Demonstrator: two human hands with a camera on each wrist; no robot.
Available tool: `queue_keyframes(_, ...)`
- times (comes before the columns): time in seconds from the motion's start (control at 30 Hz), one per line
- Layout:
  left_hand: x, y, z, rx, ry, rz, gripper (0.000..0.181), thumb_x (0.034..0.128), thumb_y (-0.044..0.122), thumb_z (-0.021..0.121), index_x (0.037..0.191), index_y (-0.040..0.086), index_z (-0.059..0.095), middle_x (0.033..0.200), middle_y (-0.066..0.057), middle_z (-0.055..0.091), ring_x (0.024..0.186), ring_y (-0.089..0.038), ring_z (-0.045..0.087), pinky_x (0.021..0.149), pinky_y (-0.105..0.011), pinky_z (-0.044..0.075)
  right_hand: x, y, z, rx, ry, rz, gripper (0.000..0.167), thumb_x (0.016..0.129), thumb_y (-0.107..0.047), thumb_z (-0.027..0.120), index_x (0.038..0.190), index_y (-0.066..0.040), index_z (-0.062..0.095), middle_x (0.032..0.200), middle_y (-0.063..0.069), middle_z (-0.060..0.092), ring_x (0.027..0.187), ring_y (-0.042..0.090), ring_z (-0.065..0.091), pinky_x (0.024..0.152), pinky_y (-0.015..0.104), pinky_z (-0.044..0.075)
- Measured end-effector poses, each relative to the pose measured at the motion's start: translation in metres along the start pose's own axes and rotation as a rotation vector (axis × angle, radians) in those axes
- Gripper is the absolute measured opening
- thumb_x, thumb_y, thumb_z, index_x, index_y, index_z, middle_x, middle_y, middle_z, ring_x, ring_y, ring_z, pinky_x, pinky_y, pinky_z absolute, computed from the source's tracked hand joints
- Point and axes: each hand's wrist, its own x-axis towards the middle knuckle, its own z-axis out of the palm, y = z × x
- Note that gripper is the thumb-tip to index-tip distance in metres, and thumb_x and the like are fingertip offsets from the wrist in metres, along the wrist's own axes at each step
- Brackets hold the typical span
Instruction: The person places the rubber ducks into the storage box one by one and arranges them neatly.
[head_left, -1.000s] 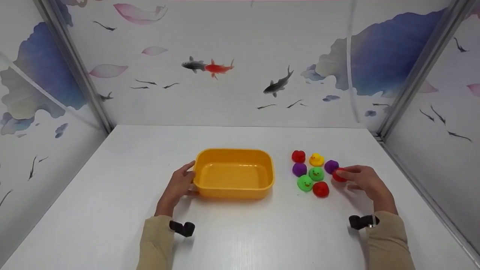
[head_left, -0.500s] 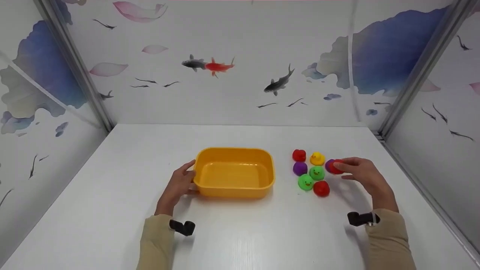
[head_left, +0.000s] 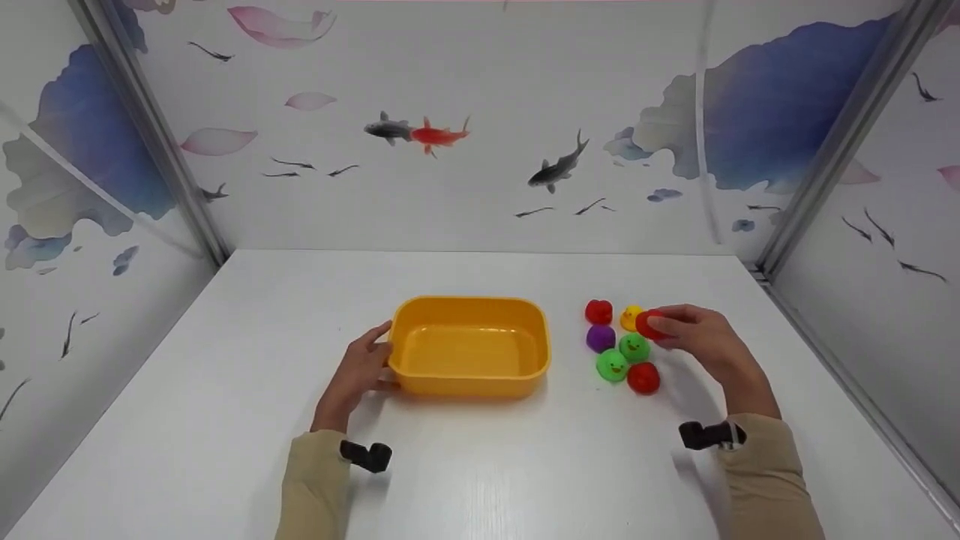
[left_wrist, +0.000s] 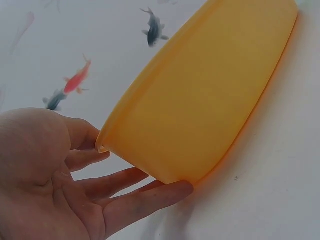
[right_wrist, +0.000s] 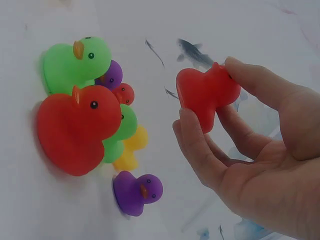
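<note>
Landmark: yellow bin (head_left: 469,385) on the white surface (head_left: 480,480). Left hand (head_left: 361,366) is at the bin's left end, fingers spread and mostly straight, touching rim and outer wall. Right hand (head_left: 709,341) is well right of the bin, thumb and fingers pinching a held red duck (right_wrist: 204,95), off the surface. Loose ducks are clustered right of the bin: far red duck (head_left: 599,312) and purple duck (head_left: 601,339) closest, then two green ducks (head_left: 612,366), near red duck (head_left: 643,379) and yellow duck (head_left: 630,317). Second purple duck (right_wrist: 134,194) shows in right wrist view only.
</note>
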Motion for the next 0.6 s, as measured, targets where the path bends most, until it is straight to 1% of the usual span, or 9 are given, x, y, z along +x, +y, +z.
queue_keyframes(0.03,0.0,0.0,0.0,0.001,0.001,-0.002,0.053,0.1059,0.022,0.042,0.158,0.021,0.031,0.142,-0.022,0.053,0.1,-0.024,0.067,0.083,-0.039,0.063,0.0,-0.002,0.002,0.003,-0.003,-0.001,0.078,0.089,-0.056,0.068,0.145,-0.007,0.046,0.148,0.016,0.048,0.124,0.026,0.055,0.101,0.024,0.054)
queue_keyframes(0.13,-0.001,0.001,0.0,0.007,0.002,-0.004,0.053,0.1059,0.022,0.042,0.158,0.02,0.031,0.142,-0.023,0.053,0.099,-0.024,0.068,0.083,-0.039,0.063,0.0,-0.006,0.006,0.003,-0.014,-0.005,0.076,0.089,-0.056,0.067,0.144,-0.008,0.048,0.147,0.015,0.049,0.124,0.025,0.056,0.105,0.027,0.052)
queue_keyframes(0.23,-0.001,0.001,0.0,0.003,0.001,-0.005,0.054,0.1058,0.022,0.043,0.158,0.021,0.031,0.143,-0.023,0.053,0.101,-0.025,0.068,0.084,-0.039,0.063,0.0,-0.011,0.008,-0.01,-0.013,-0.03,0.073,0.091,-0.056,0.066,0.144,-0.009,0.049,0.146,0.015,0.051,0.123,0.026,0.058,0.111,0.035,0.048)
queue_keyframes(0.3,-0.001,0.002,0.0,-0.004,0.005,-0.007,0.054,0.1056,0.022,0.043,0.158,0.021,0.032,0.143,-0.022,0.053,0.104,-0.026,0.068,0.085,-0.04,0.063,0.0,-0.013,0.009,-0.023,-0.002,-0.049,0.071,0.092,-0.056,0.064,0.145,-0.01,0.049,0.146,0.016,0.051,0.123,0.027,0.058,0.113,0.041,0.046)
queue_keyframes(0.4,-0.001,0.002,0.0,-0.007,0.009,-0.014,0.054,0.1056,0.022,0.042,0.158,0.022,0.031,0.144,-0.021,0.052,0.107,-0.028,0.067,0.086,-0.041,0.063,0.0,-0.014,0.011,-0.031,0.003,-0.056,0.071,0.094,-0.055,0.063,0.147,-0.011,0.047,0.148,0.018,0.049,0.126,0.031,0.056,0.115,0.047,0.043)
queue_keyframes(0.5,-0.001,0.002,0.0,0.002,0.009,-0.022,0.054,0.1055,0.023,0.042,0.158,0.022,0.031,0.144,-0.021,0.053,0.108,-0.027,0.066,0.086,-0.04,0.062,0.003,-0.017,0.013,-0.019,-0.014,-0.027,0.07,0.094,-0.053,0.063,0.148,-0.012,0.045,0.151,0.017,0.046,0.132,0.034,0.052,0.118,0.05,0.04)
queue_keyframes(0.6,0.0,0.001,0.001,0.007,0.011,-0.019,0.054,0.1052,0.024,0.043,0.158,0.022,0.031,0.142,-0.02,0.054,0.108,-0.027,0.066,0.086,-0.04,0.062,0.006,-0.024,0.017,0.001,-0.025,-0.006,0.07,0.094,-0.052,0.064,0.148,-0.013,0.045,0.153,0.017,0.045,0.137,0.036,0.049,0.12,0.053,0.037)
